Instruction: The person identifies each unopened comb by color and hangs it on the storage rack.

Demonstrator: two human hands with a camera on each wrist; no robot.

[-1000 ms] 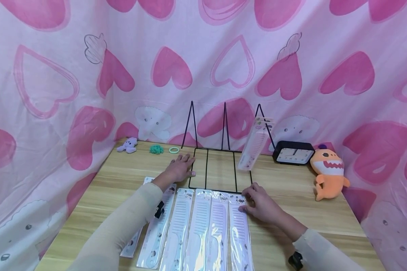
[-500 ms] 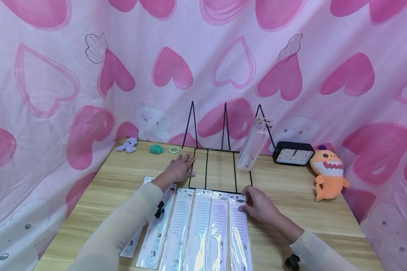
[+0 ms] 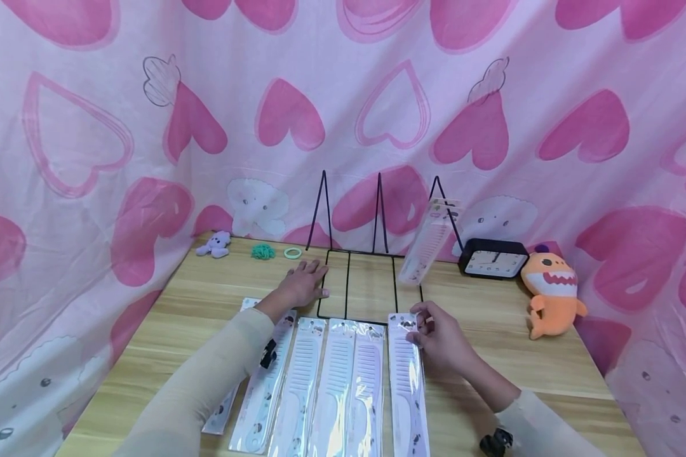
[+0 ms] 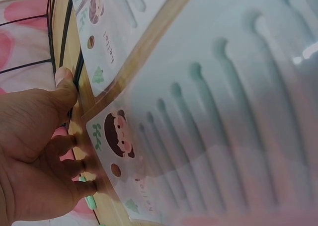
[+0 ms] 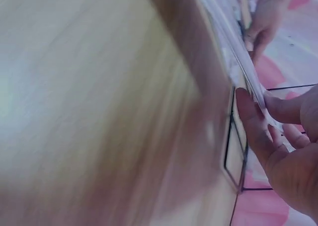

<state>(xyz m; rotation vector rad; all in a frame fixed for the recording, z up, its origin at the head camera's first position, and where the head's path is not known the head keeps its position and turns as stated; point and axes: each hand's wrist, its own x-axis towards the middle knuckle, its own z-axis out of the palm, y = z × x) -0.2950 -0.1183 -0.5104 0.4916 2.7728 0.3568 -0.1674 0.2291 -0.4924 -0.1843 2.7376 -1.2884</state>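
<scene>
My right hand (image 3: 443, 336) pinches the top right edge of a lilac comb in a clear packet (image 3: 406, 381), its top end raised a little; in the right wrist view, thumb and fingers hold the packet (image 5: 247, 69) edge-on. My left hand (image 3: 302, 284) lies with relaxed fingers on the table by the left side of a black wire rack (image 3: 347, 285), its thumb at the rack's base wire. Several packaged combs (image 3: 337, 381) lie in a row in front of the rack. Pink packaged combs (image 3: 430, 241) hang on the rack's right arm.
A black alarm clock (image 3: 494, 258) and an orange shark plush (image 3: 551, 292) stand right of the rack. At the back left of the wooden table (image 3: 491, 317) are a purple plush toy (image 3: 215, 244), a green scrunchie (image 3: 263, 251) and a pale green ring (image 3: 293, 252).
My right hand has lifted the top of the rightmost lilac comb packet and shifted it slightly right, away from the row. The left hand stays in place.
</scene>
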